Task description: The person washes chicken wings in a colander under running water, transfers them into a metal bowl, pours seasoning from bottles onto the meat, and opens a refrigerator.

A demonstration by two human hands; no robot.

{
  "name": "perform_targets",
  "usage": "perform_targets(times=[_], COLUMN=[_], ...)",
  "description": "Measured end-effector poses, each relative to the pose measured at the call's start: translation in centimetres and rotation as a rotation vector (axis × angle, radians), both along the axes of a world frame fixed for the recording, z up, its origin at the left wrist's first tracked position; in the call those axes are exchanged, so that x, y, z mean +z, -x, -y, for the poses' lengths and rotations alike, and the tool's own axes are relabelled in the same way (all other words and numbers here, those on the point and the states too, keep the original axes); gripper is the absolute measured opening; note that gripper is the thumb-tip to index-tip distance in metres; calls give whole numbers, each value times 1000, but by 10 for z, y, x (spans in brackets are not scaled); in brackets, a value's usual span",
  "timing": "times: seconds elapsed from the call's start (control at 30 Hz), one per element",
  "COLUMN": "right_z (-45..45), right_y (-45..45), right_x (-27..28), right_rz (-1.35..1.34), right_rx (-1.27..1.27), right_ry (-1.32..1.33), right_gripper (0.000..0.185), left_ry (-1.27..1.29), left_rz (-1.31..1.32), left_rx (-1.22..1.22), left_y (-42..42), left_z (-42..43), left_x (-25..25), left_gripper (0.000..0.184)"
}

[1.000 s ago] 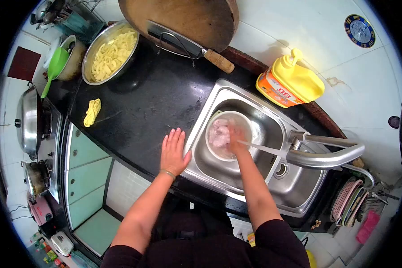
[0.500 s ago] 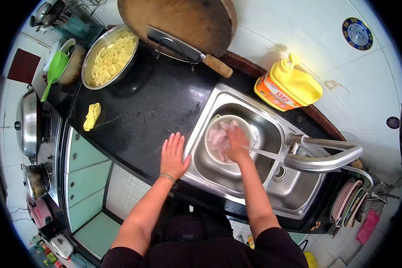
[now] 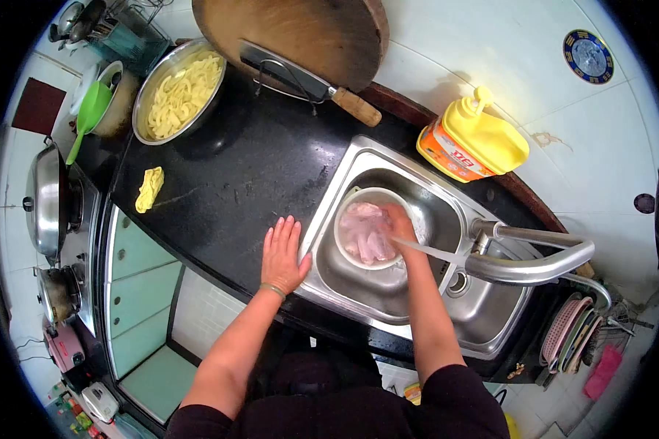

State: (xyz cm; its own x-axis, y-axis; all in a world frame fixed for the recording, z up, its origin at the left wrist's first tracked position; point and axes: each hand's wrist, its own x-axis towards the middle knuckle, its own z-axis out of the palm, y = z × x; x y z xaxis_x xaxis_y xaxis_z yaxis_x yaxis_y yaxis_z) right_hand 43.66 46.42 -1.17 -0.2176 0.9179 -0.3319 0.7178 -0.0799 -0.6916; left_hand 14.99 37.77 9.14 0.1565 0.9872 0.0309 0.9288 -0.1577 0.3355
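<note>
A white bowl [image 3: 342,244] stands in the larger basin of the steel sink [image 3: 335,282], with pale pink pieces of raw meat [image 3: 365,233] in it. Water runs from the faucet [image 3: 527,256] toward the bowl. My right hand [image 3: 403,225] is inside the bowl's right side, beside the meat; its fingers are mostly hidden, so I cannot see whether it grips a piece. My left hand [image 3: 283,256] lies flat on the black counter [image 3: 234,190] at the sink's left edge, fingers stretched out and holding nothing.
A metal bowl of sliced yellow food [image 3: 183,95] sits at the back left. Along the wall are a cleaver [image 3: 307,82], a round wooden board [image 3: 293,29] and a yellow detergent jug [image 3: 470,140]. A yellow cloth [image 3: 149,190] lies on the counter; plates [image 3: 567,336] stand at right.
My right hand has shifted from over the meat to the right side of the bowl, uncovering more of the meat. My left hand stays in place.
</note>
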Motion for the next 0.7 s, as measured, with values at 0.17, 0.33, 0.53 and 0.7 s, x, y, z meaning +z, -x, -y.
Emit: perform_targets(times=[0.17,0.33,0.53,0.7], right_z=[33,43,29,32], right_y=[26,46,12,20], right_x=[62,3,-35,28], right_rz=[462,508,-41,35], right_rx=[168,42,-156,-206], right_ry=[64,-9,119,156], right_gripper=[83,87,65,70], left_ry=[10,10,-3,5], left_rz=[1,-4,8,0], left_rx=[5,-5,6,1], left_y=[0,1,1,1], left_z=[0,0,2,0], left_x=[1,1,0,2], left_gripper=[67,67,66,65])
